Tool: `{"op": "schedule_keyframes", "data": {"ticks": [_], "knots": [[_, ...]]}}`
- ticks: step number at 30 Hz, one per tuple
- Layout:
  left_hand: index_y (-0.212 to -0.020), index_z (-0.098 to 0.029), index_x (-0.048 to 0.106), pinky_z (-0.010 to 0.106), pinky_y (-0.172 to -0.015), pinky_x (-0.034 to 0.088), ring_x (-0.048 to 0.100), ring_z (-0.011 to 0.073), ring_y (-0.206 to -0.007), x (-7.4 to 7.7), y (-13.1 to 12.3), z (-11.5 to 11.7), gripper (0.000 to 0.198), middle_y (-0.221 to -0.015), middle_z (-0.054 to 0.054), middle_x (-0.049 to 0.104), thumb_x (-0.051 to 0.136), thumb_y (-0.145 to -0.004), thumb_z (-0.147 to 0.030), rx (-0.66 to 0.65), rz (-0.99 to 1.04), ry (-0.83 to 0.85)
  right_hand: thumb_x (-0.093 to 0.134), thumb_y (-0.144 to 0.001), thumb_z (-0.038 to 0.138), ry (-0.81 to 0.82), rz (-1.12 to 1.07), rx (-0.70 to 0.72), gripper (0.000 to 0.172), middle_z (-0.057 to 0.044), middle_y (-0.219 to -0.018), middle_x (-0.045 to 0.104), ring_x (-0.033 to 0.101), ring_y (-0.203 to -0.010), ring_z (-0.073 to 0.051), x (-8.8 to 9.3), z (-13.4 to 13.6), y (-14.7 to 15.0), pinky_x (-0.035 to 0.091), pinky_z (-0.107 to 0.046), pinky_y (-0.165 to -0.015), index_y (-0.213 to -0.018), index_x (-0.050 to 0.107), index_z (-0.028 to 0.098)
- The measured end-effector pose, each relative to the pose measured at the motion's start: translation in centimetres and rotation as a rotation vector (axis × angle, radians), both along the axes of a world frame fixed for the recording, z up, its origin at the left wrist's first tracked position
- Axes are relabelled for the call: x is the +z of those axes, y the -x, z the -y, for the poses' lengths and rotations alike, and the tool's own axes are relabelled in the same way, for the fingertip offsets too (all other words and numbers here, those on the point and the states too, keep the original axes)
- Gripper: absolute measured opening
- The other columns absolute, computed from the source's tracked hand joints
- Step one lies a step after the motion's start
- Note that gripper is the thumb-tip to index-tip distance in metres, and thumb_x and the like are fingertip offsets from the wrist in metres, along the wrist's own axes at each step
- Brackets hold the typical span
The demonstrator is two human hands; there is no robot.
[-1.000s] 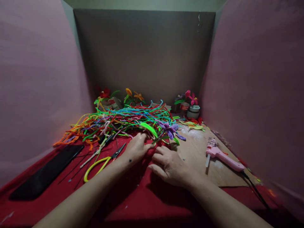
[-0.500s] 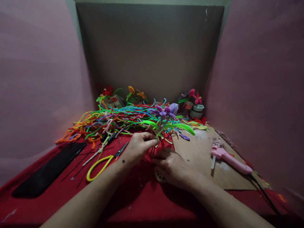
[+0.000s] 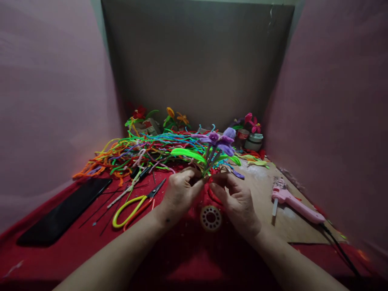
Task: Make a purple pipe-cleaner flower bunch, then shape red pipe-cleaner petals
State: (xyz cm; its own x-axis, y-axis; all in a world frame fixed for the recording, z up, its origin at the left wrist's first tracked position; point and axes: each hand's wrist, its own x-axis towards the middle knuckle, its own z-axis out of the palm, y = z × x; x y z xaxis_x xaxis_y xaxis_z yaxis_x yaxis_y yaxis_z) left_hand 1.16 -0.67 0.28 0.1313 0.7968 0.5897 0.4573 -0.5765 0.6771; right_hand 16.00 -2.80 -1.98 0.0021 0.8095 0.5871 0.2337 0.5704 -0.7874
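My left hand (image 3: pixel 184 190) is closed around the green stems of a pipe-cleaner flower bunch (image 3: pixel 226 142). Purple blooms top the bunch, and bright green leaves spread to both sides. Close against the stems, my right hand (image 3: pixel 236 200) is closed, thumb and fingers pinching a red strand (image 3: pixel 213 196) that curves down from the stem base. Whether the strand is ribbon or pipe cleaner, I cannot tell. Just below the hands on the red cloth lies a pale round spool-like disc (image 3: pixel 211 218) with a ring of holes.
Yellow-handled scissors (image 3: pixel 129 212) and a black flat slab (image 3: pixel 66 210) lie to the left. Behind them spreads a heap of coloured pipe cleaners (image 3: pixel 151 147). A pink glue gun (image 3: pixel 298 206) rests on cardboard (image 3: pixel 260 218) at right. Finished flowers and a jar (image 3: pixel 254 141) stand behind.
The flower bunch has turned and moved slightly right. My right hand has risen from the round disc to the stem base, uncovering the disc. The view has shifted slightly.
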Motion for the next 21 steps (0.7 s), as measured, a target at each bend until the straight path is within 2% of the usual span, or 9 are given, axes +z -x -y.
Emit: {"op": "schedule_keyframes", "data": {"ticks": [4,10,17,21], "knots": [[-0.071,-0.014,0.063,0.02,-0.056,0.043,0.057,0.0106,-0.058,-0.6,-0.2,0.0,0.007,-0.067,0.002,0.064,0.056,-0.073,-0.012,0.035,-0.151,-0.168,0.062,-0.076,0.024,-0.039,-0.058,-0.099,0.015,0.0,-0.074,0.056,0.051,-0.068,-0.012,0.2,-0.3,0.8,0.043,-0.026,-0.066,-0.089,0.056,0.018],[-0.066,-0.015,0.059,0.019,-0.052,0.041,0.055,0.0098,-0.053,-0.7,-0.4,0.3,0.012,-0.062,0.001,0.061,0.053,-0.076,-0.013,0.028,-0.212,-0.217,0.058,-0.077,0.016,-0.114,0.007,-0.172,0.003,0.0,-0.073,0.06,0.056,-0.068,-0.012,-0.1,-0.6,0.7,0.044,-0.025,-0.065,-0.078,0.059,0.019],[-0.061,-0.016,0.06,0.021,-0.052,0.038,0.05,0.0096,-0.051,-0.2,-0.7,0.8,0.014,-0.056,0.0,0.058,0.057,-0.074,-0.021,0.013,-0.155,0.016,0.051,-0.081,0.012,-0.279,0.211,-0.222,0.01,-0.003,-0.076,0.061,0.058,-0.071,-0.014,-0.2,-0.5,0.1,0.045,-0.026,-0.066,-0.081,0.058,0.02],[-0.061,-0.015,0.06,0.02,-0.052,0.038,0.047,0.0097,-0.053,0.3,-0.7,0.9,0.017,-0.056,-0.002,0.056,0.061,-0.072,-0.028,-0.121,0.055,0.261,0.047,-0.083,0.012,-0.444,0.383,-0.283,0.012,-0.005,-0.075,0.06,0.057,-0.072,-0.016,0.1,-0.7,-0.2,0.046,-0.029,-0.068,-0.081,0.056,0.019]]}}
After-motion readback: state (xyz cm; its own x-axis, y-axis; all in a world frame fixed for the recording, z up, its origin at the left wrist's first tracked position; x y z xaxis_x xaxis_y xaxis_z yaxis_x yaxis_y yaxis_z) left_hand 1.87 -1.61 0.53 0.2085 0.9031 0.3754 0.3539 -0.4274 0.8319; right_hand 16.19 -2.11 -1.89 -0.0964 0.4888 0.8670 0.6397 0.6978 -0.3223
